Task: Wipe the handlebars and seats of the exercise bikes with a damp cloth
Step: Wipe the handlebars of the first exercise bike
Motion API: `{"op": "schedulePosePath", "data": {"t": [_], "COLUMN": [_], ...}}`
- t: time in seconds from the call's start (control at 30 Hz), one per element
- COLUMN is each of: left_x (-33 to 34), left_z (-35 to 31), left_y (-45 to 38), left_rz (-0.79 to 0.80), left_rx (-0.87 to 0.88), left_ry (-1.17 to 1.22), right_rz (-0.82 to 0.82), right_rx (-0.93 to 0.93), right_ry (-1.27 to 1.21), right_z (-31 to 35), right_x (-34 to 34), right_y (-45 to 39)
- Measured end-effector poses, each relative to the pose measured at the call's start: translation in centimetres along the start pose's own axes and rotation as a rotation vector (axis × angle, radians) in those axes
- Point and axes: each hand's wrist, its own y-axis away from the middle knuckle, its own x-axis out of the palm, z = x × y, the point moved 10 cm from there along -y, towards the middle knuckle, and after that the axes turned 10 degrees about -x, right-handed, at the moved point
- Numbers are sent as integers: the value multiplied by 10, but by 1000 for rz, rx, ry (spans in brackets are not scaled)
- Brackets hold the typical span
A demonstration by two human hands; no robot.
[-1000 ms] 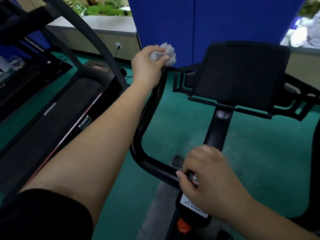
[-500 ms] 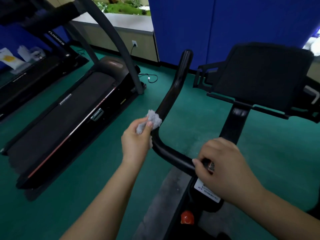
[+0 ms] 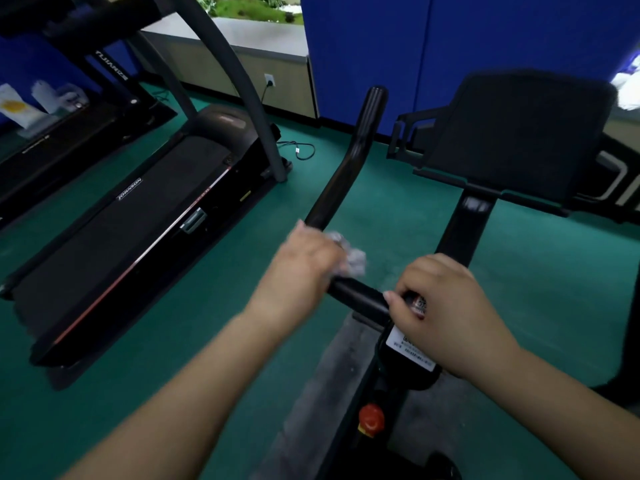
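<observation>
Left hand (image 3: 304, 268) clenches a crumpled, seemingly grey cloth (image 3: 353, 259) against the black handlebar (image 3: 356, 296); right hand (image 3: 440, 306) grasps the bar.

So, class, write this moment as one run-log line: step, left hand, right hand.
step: wiping handlebar | left hand: presses cloth on bar's bend | right hand: grips bar's centre

Crumpled grey cloth (image 3: 353, 259) pressed against the bend of the black, upward-curving left handlebar (image 3: 349, 168), at its lower end.
</observation>
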Motion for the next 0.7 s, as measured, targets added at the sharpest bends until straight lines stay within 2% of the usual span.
{"op": "schedulePosePath", "data": {"t": [0.1,0.23,0.37,0.47,0.6,0.7], "left_x": [4,17,18,12,0,13], "left_z": [21,-19,-40,-24,1,-28], "left_y": [-19,3,25,23,21,35], "left_rz": [135,221,195,192,18,-25], "left_rx": [-21,-10,27,101,-61,-114], "left_ry": [-60,-47,90,89,128,235], "right_rz": [-9,-18,-34,-22,-17,-49], "right_rx": [1,1,7,2,20,37], "right_ry": [-6,-4,-18,-30,-33,-68], "right_z": [1,1,0,1,0,-2], "right_x": [-1,-4,-4,-1,-4,-9], "right_y": [1,4,3,1,2,5]}}
